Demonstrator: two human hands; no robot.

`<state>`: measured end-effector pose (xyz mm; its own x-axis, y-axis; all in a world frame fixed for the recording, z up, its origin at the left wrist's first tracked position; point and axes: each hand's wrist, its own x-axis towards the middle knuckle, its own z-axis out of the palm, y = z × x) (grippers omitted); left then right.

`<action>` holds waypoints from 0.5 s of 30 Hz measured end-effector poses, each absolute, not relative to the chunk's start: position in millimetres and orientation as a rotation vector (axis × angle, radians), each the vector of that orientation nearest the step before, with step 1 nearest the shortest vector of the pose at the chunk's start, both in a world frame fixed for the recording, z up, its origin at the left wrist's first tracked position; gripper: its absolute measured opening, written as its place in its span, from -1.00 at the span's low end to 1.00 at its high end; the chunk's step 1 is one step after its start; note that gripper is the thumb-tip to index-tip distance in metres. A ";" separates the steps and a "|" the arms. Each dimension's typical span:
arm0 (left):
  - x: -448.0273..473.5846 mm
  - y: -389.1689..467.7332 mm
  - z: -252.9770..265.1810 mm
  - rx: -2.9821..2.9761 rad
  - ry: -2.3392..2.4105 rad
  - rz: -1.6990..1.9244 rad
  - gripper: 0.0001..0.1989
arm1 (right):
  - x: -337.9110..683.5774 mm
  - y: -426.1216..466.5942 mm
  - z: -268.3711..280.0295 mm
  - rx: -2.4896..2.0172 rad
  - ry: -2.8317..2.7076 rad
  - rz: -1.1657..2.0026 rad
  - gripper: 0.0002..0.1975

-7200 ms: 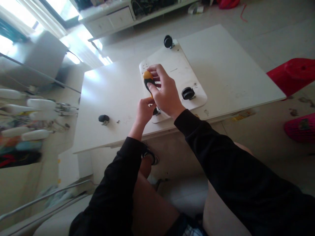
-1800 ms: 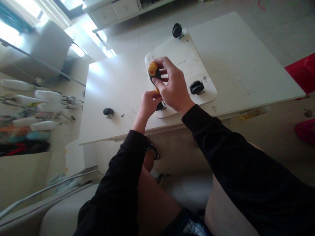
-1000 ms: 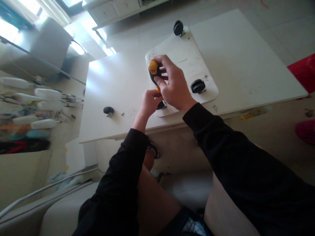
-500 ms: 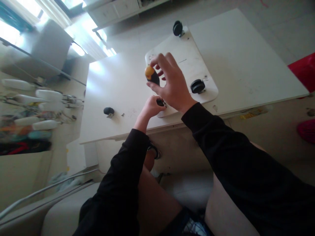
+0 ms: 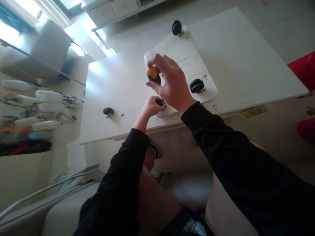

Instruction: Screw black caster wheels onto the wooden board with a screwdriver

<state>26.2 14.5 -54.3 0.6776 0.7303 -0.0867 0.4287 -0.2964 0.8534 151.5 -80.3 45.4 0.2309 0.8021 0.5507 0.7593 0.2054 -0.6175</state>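
Note:
My right hand [image 5: 169, 77] is closed round the yellow and black handle of a screwdriver [image 5: 153, 74], held upright over a white board [image 5: 192, 59]. The screwdriver's tip is hidden behind my hands. Below it, my left hand [image 5: 150, 106] grips a black caster wheel [image 5: 159, 102] at the board's near left corner. Two more black casters stand on the board: one at the near right corner [image 5: 197, 86] and one at the far corner [image 5: 177, 28]. A loose caster [image 5: 108, 111] lies on the white table [image 5: 118, 85] to the left.
A small dark piece [image 5: 122, 114] lies on the table near the loose caster. The table's near edge runs just above my knees. A red object [image 5: 302, 72] is at the right, and a white cabinet [image 5: 115, 9] stands beyond the table.
My right hand's fingers have shifted round the screwdriver handle, which now leans slightly differently. The left hand stays on the caster.

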 end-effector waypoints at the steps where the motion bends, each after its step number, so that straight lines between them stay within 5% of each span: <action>1: 25.8 13.4 -52.5 1.921 0.906 0.399 -0.47 | 152.2 -79.8 45.1 -1.518 -1.500 0.085 -0.66; 15: 26.2 9.6 -45.5 1.858 0.934 0.353 -0.52 | 155.6 -71.3 38.0 -1.388 -1.355 0.118 -0.55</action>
